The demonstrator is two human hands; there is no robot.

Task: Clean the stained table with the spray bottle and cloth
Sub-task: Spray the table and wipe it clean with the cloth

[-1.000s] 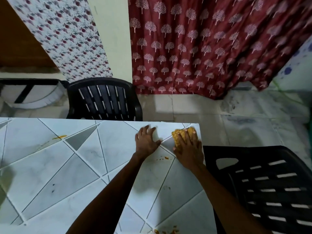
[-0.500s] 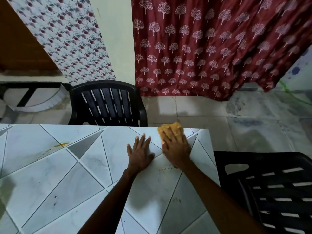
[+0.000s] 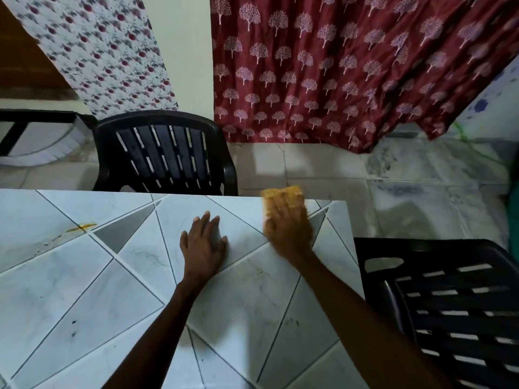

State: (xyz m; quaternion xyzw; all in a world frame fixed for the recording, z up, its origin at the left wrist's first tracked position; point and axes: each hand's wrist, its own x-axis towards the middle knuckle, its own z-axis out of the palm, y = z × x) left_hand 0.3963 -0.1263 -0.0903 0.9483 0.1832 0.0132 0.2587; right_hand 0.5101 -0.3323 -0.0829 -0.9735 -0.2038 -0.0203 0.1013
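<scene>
Right grip (image 3: 289,228) = bare right hand, palm down on the yellow-orange waffle-textured cloth (image 3: 283,195), pressing it onto the bench. Fingers look laid out flat over the cloth rather than curled round it. The hand is motion-blurred, so finger detail is soft.

The cloth sits at the far edge of the white marble-look tiled bench (image 3: 84,290), near its far right corner. Its far side is right at the edge.

Left grip (image 3: 203,245) = bare left hand, flat on the bench top just left of the right one, fingers straight and slightly spread, holding nothing. The two hands are apart, not touching.

Orange streak stain (image 3: 82,227) lies on the far left of the bench, well apart from the cloth. Small dark specks (image 3: 73,322) lie nearer the front left.

Black slatted plastic chair (image 3: 165,155) stands behind the far edge. A second black plastic chair (image 3: 449,304) stands at the right side. Maroon curtain with white tree print (image 3: 323,66) hangs behind, down to the pale tiled floor (image 3: 309,169).
</scene>
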